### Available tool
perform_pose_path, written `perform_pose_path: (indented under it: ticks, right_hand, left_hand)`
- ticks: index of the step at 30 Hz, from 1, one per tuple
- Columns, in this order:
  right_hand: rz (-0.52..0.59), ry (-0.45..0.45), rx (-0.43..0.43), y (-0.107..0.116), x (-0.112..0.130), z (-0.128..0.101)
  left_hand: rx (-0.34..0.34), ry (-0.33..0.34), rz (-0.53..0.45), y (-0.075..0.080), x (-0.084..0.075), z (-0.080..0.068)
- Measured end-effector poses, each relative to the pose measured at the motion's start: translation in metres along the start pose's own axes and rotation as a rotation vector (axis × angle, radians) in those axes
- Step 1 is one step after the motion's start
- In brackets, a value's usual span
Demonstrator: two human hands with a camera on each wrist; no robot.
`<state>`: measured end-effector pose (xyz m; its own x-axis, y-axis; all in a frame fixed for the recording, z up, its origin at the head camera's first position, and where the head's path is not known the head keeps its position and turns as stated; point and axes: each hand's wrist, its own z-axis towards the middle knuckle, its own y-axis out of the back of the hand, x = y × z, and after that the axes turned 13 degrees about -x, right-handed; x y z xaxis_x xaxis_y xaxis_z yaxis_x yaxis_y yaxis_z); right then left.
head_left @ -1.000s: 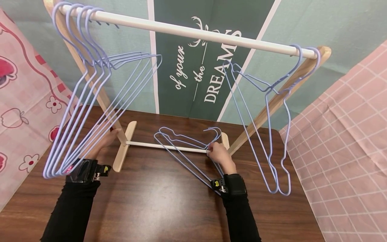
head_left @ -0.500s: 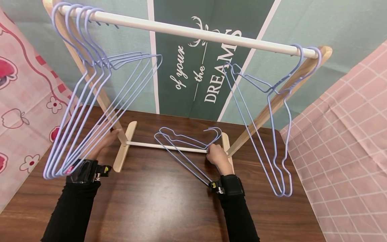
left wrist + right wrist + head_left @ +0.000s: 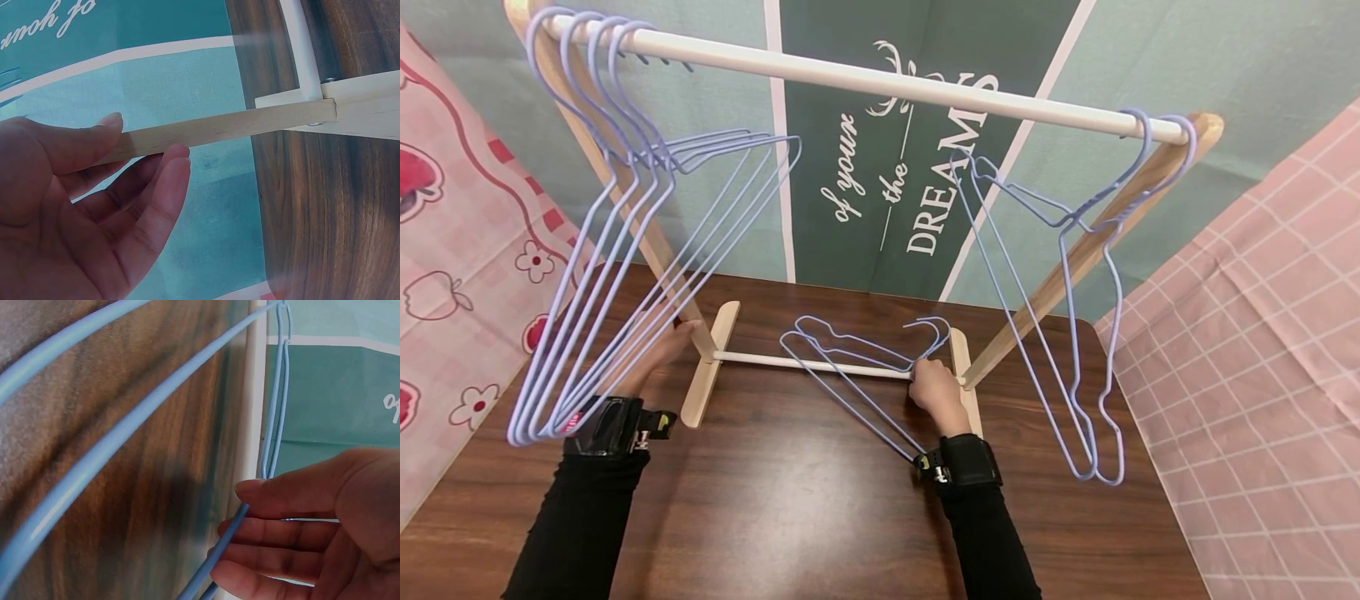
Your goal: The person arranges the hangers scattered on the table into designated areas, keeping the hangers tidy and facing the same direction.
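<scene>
A wooden clothes rack stands on the table, with a white top rod [image 3: 865,77] and a white lower bar [image 3: 760,360]. My left hand [image 3: 672,343] grips its left wooden post [image 3: 219,125] between thumb and fingers, low down and behind the hung hangers. Near the right end of the lower bar, my right hand [image 3: 938,392] holds two light-blue wire hangers [image 3: 850,396] close to their hooks. These extend leftward across the bar; the fingers hide part of them. In the right wrist view, thumb and fingers close on the blue wire [image 3: 215,553].
Several matching hangers [image 3: 602,250] hang at the rod's left end. Two more hangers [image 3: 1075,333] hang at its right end. Wooden feet [image 3: 711,362] support the rack on the brown table [image 3: 790,517]. Pink cloth [image 3: 1247,333] borders the right side; a green printed backdrop [image 3: 857,167] is behind.
My right forearm has shifted slightly left, with the hand still on the two hangers. The hangers at the rod's right end have swayed a little. My left hand stays in place.
</scene>
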<state>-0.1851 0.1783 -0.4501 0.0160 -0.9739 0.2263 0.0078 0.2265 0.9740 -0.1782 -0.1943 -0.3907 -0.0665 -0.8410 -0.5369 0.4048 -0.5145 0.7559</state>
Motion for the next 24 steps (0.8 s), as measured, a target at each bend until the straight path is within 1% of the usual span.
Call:
perform_pose_path:
  ticks: [4, 7, 13, 19, 24]
  right_hand:
    - [-0.050, 0.001, -0.041, -0.0033, 0.0021, -0.0011]
    - [-0.062, -0.012, -0.050, -0.0051, 0.0032, -0.0014]
    - [-0.045, -0.035, -0.044, -0.0053, 0.0043, -0.0015]
    - [-0.030, -0.038, -0.057, -0.0048, 0.0037, -0.0015]
    - [-0.020, -0.039, -0.056, -0.0032, 0.0038, -0.0015]
  left_hand:
    - [-0.002, -0.001, -0.013, 0.0007, -0.0008, -0.0006]
    - [-0.002, 0.000, -0.010, 0.0011, -0.0017, -0.0010]
    - [0.005, 0.005, -0.008, 0.0009, -0.0014, -0.0013]
    - [0.015, 0.018, -0.008, 0.0010, 0.0000, -0.0002]
    - [0.014, 0.001, 0.007, 0.0008, 0.0007, 0.0010]
